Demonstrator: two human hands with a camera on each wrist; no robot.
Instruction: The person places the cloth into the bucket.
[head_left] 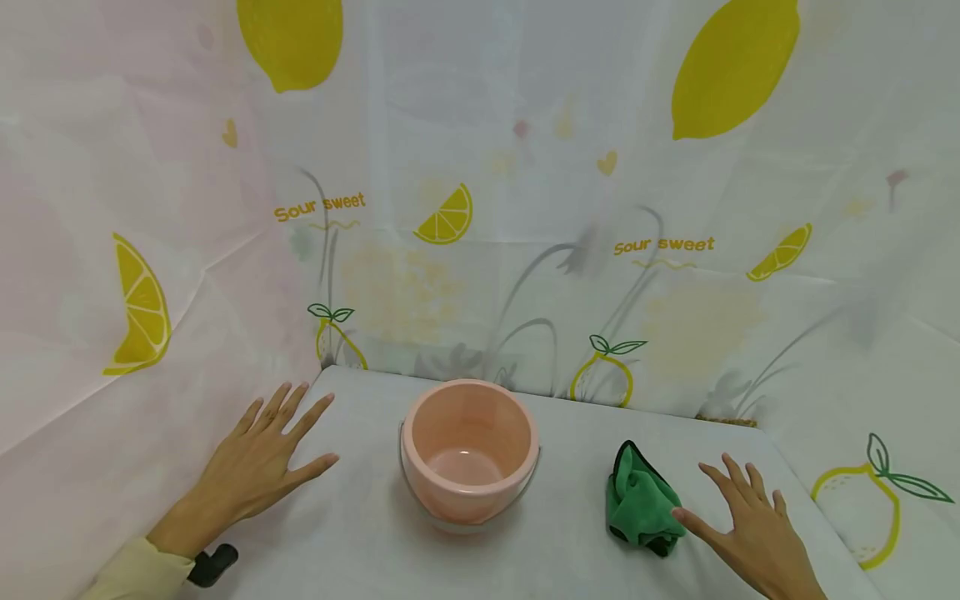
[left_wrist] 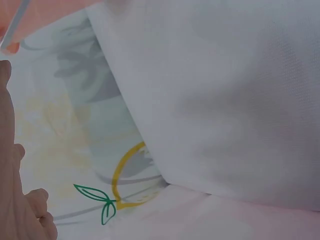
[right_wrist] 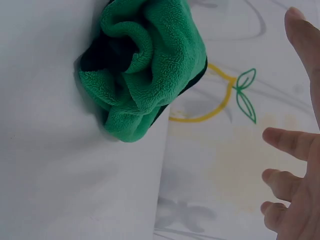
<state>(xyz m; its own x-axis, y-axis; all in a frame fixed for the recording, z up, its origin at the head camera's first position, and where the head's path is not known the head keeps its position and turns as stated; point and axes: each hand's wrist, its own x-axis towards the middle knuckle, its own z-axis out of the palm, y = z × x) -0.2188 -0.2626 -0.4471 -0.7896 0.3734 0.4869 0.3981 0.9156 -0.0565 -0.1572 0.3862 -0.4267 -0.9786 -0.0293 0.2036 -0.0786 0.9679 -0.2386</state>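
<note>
A pink bucket with a thin wire handle stands upright on the white table, its inside bare as far as I can see. To its right lies a crumpled green cloth with dark edging; its plush folds fill the top of the right wrist view. My left hand is spread with fingers apart, left of the bucket and touching nothing. On the other side my right hand has its fingers spread beside the cloth, the thumb near the cloth's edge. Whether the thumb touches it is hard to tell in the head view; the right wrist view shows a gap.
The white table meets a lemon-printed sheet that hangs behind it and along both sides. A small brown strip shows at the back right corner. Something black sits at my left wrist, below the pale sleeve.
</note>
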